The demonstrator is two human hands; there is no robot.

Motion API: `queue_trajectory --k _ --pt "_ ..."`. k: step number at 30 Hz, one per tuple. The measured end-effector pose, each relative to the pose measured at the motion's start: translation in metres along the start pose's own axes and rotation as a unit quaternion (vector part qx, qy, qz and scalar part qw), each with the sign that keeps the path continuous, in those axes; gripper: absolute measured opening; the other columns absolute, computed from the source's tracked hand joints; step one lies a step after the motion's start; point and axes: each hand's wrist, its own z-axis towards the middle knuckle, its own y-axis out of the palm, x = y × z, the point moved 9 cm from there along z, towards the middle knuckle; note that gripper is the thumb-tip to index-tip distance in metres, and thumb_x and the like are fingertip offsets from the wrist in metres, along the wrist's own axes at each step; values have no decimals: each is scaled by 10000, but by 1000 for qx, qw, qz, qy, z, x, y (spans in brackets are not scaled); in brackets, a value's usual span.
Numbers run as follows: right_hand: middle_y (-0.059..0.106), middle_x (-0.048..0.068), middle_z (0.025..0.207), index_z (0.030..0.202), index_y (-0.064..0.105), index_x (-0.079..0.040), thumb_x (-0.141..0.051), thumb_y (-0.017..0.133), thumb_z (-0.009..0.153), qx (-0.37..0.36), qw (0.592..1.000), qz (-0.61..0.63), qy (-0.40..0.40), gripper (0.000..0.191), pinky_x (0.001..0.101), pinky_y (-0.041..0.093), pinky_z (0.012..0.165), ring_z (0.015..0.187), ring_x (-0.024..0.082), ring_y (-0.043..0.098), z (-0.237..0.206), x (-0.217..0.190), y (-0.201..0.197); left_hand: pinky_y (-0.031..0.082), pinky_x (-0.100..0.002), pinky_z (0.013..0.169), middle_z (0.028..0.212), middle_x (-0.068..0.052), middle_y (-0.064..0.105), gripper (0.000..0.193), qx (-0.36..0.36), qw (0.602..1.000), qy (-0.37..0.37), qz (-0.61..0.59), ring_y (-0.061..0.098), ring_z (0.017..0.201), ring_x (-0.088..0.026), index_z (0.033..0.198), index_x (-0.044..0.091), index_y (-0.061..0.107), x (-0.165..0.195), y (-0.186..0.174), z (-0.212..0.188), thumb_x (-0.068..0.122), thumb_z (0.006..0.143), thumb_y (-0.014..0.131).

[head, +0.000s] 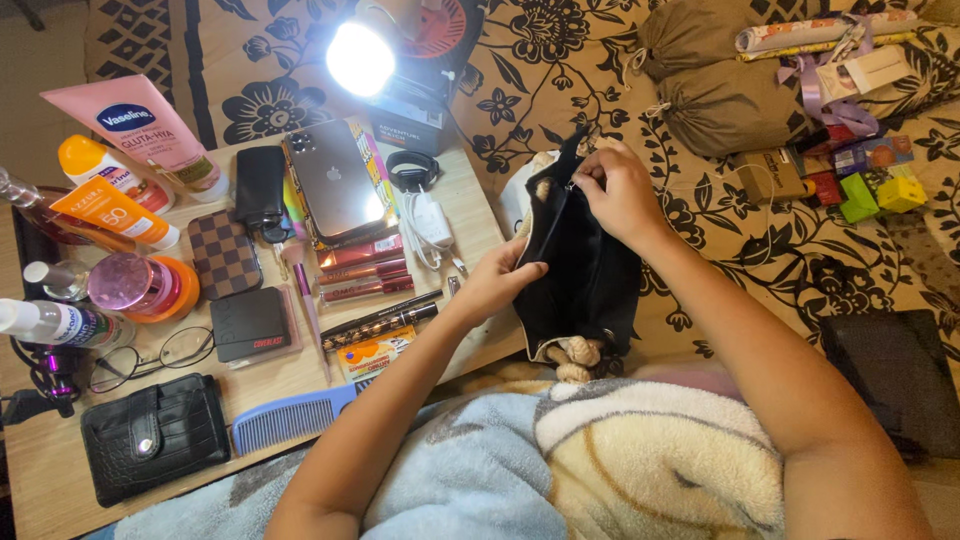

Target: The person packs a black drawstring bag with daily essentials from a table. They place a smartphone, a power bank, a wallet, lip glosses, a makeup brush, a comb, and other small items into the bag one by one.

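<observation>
Keep your left hand [500,283] clamped on the near edge of the black pouch [580,270] so it stays taut; let your right hand [618,190], fingertips pinched at the top by what looks like the zip pull, draw steadily along the opening; the pouch sits upright on the patterned bedspread [750,240] beside the wooden table [480,215], soft, dark, with knotted rope handles.

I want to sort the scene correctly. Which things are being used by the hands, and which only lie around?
In use:
black bag, held by left hand
bag's top edge, pinched by right hand

Lying around:
phone
blue comb
black wallet
glasses
checked pouch
lamp
</observation>
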Motion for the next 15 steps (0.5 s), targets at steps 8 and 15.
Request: queue_trajectory --k 8,15 --pt "557 72 1002 951 675 -65 -108 827 907 74 996 -43 16 165 363 495 860 915 239 575 6 3 2 473 -216 731 868 39 647 164 19 998 -44 33 577 780 -49 1034 21 664 -20 -26 2 69 881 628" --pt "455 200 1383 1397 488 88 -424 989 746 -92 992 -49 67 968 480 408 1047 1298 426 487 -1 49 23 425 -227 668 791 11 595 104 87 995 -38 -8 537 723 -84 936 21 627 -37 -41 5 31 835 602"
